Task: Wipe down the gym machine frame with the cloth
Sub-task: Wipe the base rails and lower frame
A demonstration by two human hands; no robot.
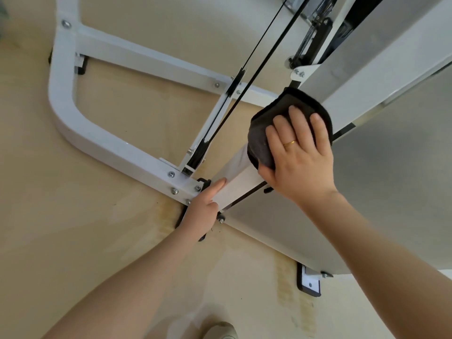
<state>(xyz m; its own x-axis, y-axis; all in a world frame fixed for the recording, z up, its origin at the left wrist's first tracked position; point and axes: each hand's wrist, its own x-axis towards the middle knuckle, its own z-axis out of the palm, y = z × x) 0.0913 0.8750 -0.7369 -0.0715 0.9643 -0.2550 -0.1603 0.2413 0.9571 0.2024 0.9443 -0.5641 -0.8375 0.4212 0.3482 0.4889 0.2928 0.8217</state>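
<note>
A white gym machine frame (80, 123) stands on a beige floor, with an upright post (234, 182) rising toward me. My right hand (300, 152) presses a dark grey cloth (291, 106) flat against the post, fingers spread over it and the thumb at the post's lower edge. Lower down, my left hand (204, 204) rests on the same post near its bolted base joint, index finger stretched along the post's face, the other fingers hidden behind it.
Two black cables (254, 57) run diagonally from the base up past the cloth. A grey shroud panel (391, 167) fills the right side. A black and white foot plate (308, 282) sits on the stained floor. A shoe tip (220, 330) shows at the bottom.
</note>
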